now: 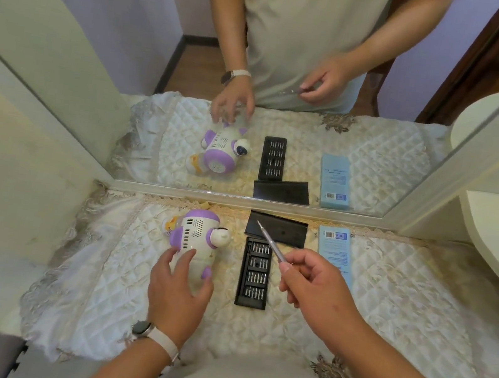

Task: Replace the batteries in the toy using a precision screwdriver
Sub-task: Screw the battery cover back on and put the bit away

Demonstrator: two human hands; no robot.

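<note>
Two hands, one toy, and most of the job ahead: the toy (pixel 197 236) lies on the quilted surface (pixel 405 297) just before the mirror (pixel 295 64), my left hand (pixel 177 295) curled over its lower end to steady it. My right hand (pixel 314 285) pinches the precision screwdriver (pixel 269 240), its tip raised over the black lid (pixel 287 233), clear of the toy. Between toy and right hand, the bit case (pixel 255 275) lies open. By my reading the tool is chosen, but no screw is out, no cover off, no battery in sight; a blue box (pixel 334 246) waits, contents unknown.
</note>
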